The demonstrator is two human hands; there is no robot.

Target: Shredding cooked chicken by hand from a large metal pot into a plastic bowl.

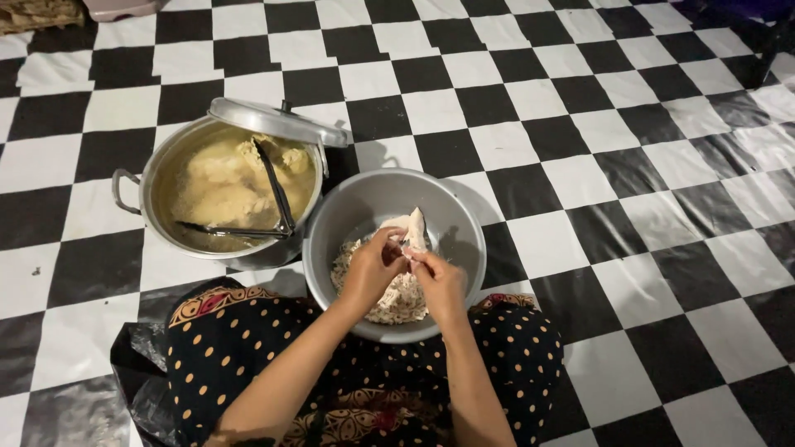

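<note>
A black-and-white checkered vinyl floor covering [580,149] spreads across the whole room, glossy and slightly wrinkled toward the right. The person sits on it with a dark, orange-dotted patterned skirt [248,348] over the knees. To the left stands a large round aluminium pot with side handles [137,186], full of yellowish broth and pale pieces of cooked chicken, a pair of dark metal tongs [277,194] lying in it, and its flat metal lid [277,120] tipped on the far rim. Touching the pot, just in front of the knees, sits a round grey metal bowl [451,219] holding a heap of pale shredded meat [397,302]. Over the bowl both hands work on a pale piece of cooked chicken [414,228]: the left hand [373,269] has its fingers pinched together on the lower edge of the piece, and the right hand [439,281] has its fingers closed on a strand beside it, the two hands touching. As I see it, shreds could fall past the near rim onto the skirt, since the hands pull near that edge, and the lid looks loosely perched and might slide off.
</note>
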